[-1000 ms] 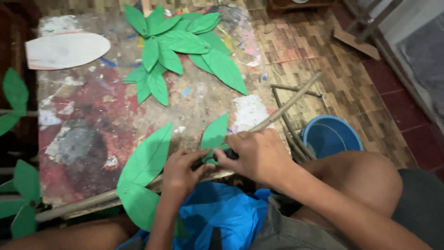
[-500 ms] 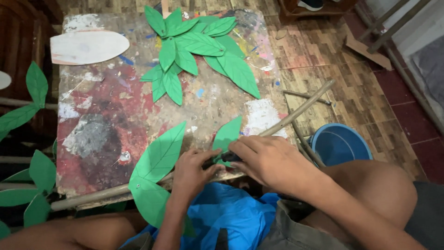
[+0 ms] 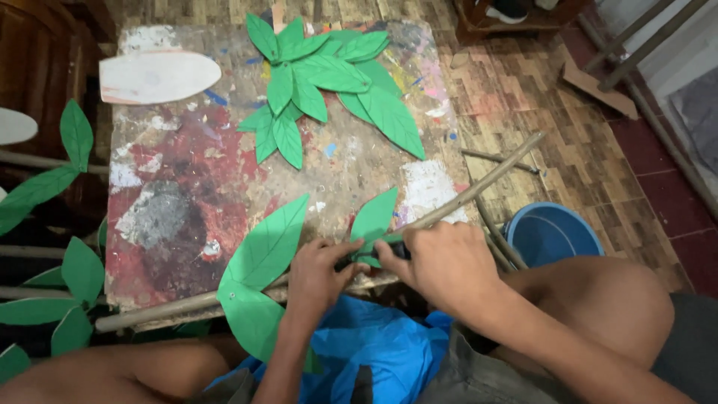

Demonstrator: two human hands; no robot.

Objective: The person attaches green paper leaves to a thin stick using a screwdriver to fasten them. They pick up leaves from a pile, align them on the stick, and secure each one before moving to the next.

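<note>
At the left edge of the frame we count about seven green leaves (image 3: 75, 135) on sticks lying off the board. On the paint-stained board (image 3: 187, 187), upper left, lies one white leaf-shaped cutout (image 3: 157, 76); a second white piece shows partly at the far left edge. At upper centre sits one pile of loose leaves (image 3: 329, 82), roughly ten, too overlapped to count surely.

Along the board's near edge runs one long stick (image 3: 479, 191), its long axis rising from lower left to upper right. Two leaves (image 3: 265, 247) are already on it at lower centre-left. Just right of them our left hand (image 3: 318, 273) pinches the stick, fingers closed on it. A third leaf (image 3: 374, 217) stands up from the stick, tip toward the upper right, its base between our two hands and touching both. Our right hand (image 3: 441, 262) is curled over the stick and a dark tool we cannot identify; it lies nearer the base. At right, one blue bucket (image 3: 553, 232) stands on the floor.
</note>
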